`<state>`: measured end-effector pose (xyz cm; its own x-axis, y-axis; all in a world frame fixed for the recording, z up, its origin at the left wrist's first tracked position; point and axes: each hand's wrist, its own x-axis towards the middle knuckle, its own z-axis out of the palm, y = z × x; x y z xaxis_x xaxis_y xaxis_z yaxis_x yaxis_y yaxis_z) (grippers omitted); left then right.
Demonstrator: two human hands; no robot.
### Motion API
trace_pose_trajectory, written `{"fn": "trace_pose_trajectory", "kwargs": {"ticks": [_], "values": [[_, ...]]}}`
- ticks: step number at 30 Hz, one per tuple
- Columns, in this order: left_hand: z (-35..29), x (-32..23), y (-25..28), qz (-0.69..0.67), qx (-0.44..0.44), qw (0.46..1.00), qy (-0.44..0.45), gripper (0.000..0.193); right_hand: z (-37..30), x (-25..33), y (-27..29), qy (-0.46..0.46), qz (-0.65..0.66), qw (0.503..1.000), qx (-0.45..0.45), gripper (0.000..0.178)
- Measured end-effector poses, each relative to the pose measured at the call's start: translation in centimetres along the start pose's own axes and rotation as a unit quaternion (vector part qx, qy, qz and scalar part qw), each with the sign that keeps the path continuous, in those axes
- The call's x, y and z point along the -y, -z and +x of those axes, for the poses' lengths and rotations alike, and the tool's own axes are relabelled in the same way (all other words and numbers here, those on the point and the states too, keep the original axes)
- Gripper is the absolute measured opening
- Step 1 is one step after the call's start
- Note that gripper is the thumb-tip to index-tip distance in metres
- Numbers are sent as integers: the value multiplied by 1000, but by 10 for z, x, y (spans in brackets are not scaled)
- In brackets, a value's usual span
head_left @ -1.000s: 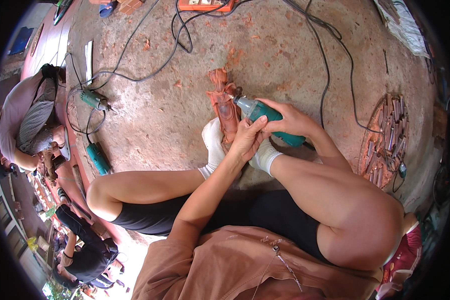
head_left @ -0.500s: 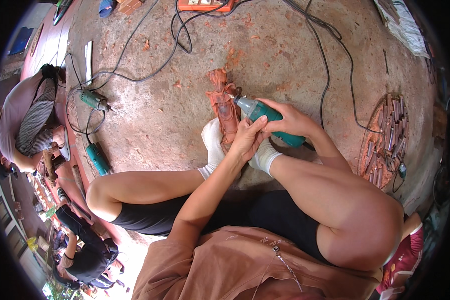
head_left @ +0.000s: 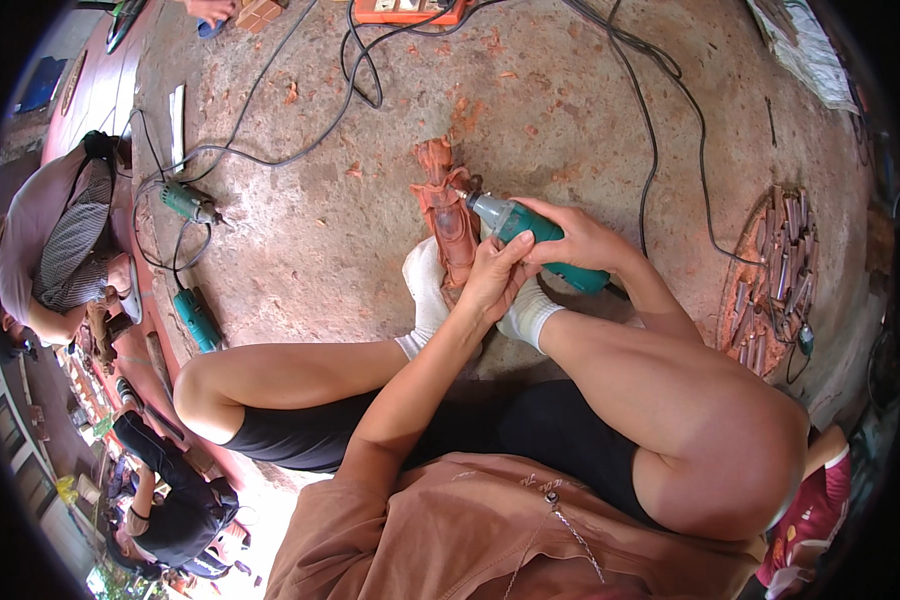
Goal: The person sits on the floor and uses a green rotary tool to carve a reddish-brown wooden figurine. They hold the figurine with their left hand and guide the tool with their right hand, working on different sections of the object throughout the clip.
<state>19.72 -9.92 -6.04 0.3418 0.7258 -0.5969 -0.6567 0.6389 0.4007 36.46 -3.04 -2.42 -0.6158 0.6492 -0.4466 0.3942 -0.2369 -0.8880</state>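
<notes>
A teal rotary grinder [head_left: 576,278] with a grey nose lies slantwise in my two hands. My right hand [head_left: 582,240] wraps round its body from the right. My left hand [head_left: 498,275] closes round it just behind the nose, its thumb pressed near my right fingers. The grinder's tip meets the right side of a reddish carved wooden figure [head_left: 450,215], which lies on the floor pointing away from me. My white-socked feet [head_left: 426,285] flank the figure's near end. My left hand covers part of that lower end.
Two more teal power tools [head_left: 192,203] lie at the left among black cables [head_left: 300,160]. Several chisels [head_left: 785,260] rest on a round wooden board at the right. An orange power strip [head_left: 410,10] sits at the far edge. Co-workers [head_left: 60,230] crouch at the left.
Another person's hand has come in at the far left, by the blue slipper. My hands, the grinder and the wooden figure stay almost in place.
</notes>
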Motion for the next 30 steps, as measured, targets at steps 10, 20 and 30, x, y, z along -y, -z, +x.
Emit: {"fn": "trace_pose_trajectory", "kwargs": {"ticks": [10,20,30], "values": [[-1,-3,-2,4,-4,1000,-8,43,1,-3,0,-2,-11,1000,3,80],[5,-3,2,-3,5,1000,-1,45,4,-8,0,15,11,1000,-16,80],[5,-3,3,2,8,1000,9,47,4,-12,2,16,17,1000,0,79]]}}
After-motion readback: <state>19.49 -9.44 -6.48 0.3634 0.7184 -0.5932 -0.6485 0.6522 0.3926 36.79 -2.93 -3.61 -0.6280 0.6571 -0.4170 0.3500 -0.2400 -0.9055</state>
